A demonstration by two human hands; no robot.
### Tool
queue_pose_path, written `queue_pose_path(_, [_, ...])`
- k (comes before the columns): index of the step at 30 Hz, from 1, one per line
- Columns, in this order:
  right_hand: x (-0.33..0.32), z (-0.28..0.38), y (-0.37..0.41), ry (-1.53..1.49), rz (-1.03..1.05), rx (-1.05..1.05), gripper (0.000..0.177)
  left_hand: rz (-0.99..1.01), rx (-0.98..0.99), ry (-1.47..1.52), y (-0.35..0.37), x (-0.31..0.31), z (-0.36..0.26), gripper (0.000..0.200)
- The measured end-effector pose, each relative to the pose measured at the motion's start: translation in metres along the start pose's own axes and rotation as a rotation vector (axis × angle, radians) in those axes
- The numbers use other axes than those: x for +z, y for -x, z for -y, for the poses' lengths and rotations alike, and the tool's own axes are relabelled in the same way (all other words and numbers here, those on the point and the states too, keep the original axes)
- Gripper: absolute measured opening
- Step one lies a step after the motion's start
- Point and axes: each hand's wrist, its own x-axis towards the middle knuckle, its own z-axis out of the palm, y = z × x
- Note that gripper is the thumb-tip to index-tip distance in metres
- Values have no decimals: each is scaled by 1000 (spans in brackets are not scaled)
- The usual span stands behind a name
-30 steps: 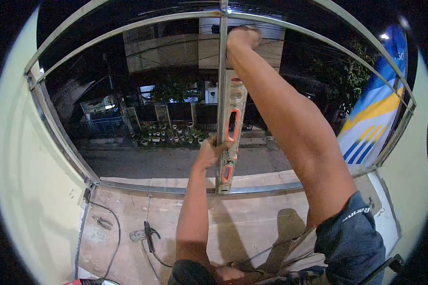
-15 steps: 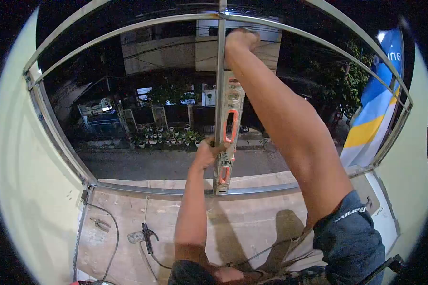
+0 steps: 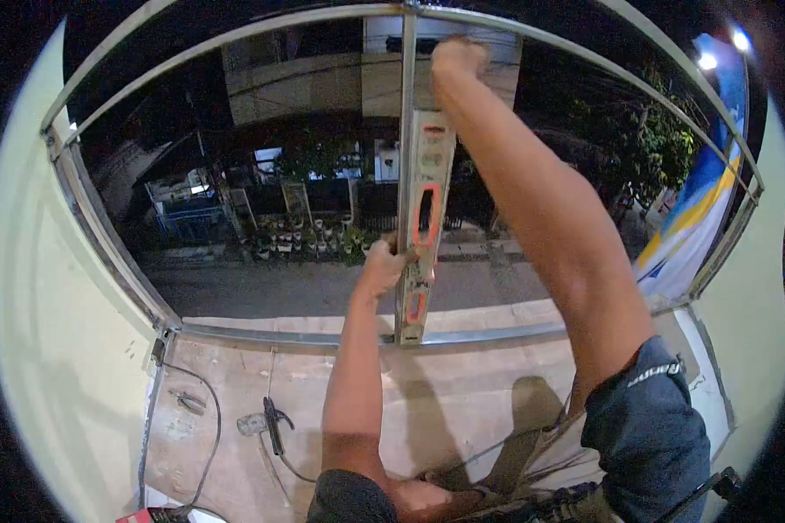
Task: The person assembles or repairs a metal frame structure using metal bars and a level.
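A spirit level with orange-rimmed slots stands upright along the right side of a vertical metal post. My left hand is closed around the post and the level's edge at its lower half, pressing the two together. Higher up, my right hand is raised as a fist just right of the post, apart from it and above the level's top end. It is slightly blurred, and nothing shows sticking out of it. The post's foot meets a horizontal bottom rail.
Curved metal bars frame the opening onto a dark street. On the floorboard lie pliers, a hammer and a welding electrode holder with its cable. A blue, yellow and white banner hangs outside right.
My right fist has moved right, away from the post. My left hand keeps its grip on the level and post. The camera view has shifted slightly, and the banner has swung.
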Motion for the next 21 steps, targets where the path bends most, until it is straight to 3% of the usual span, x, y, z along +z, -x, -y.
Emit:
queue_pose_path(3, [-111,8,41,931,371,-465,35,-24,11,-116,0,1,-10,37])
queue_pose_path(5, [-132,-13,68,-748,84,335,29,-16,-57,-32,1,3,-12,37])
queue_pose_path(6, [-126,-50,66,-848,100,256,33,-16,-93,44,1,3,-11,36])
queue_pose_path(7, [-137,-74,79,-815,137,302,25,-5,-71,43,0,3,-9,37])
queue_pose_path(10, [-126,-206,121,-714,278,247,27,-31,-64,111,1,7,-8,37])
queue_pose_path(11, [-127,-237,149,-686,285,327,28,-73,-56,27,2,7,-9,38])
queue_pose_path(13, [-131,-272,206,-796,212,713,26,-77,-50,19,1,6,-6,38])
queue_pose_path(15, [-112,-345,252,-614,113,857,26,-81,-43,17,1,6,-2,39])
queue_pose_path(19, [-81,-399,341,-656,-1,1013,28,-31,-48,60,3,6,-8,43])
queue_pose_path(21, [-70,-392,360,-690,-28,1076,30,-23,-46,24,2,6,-8,45])
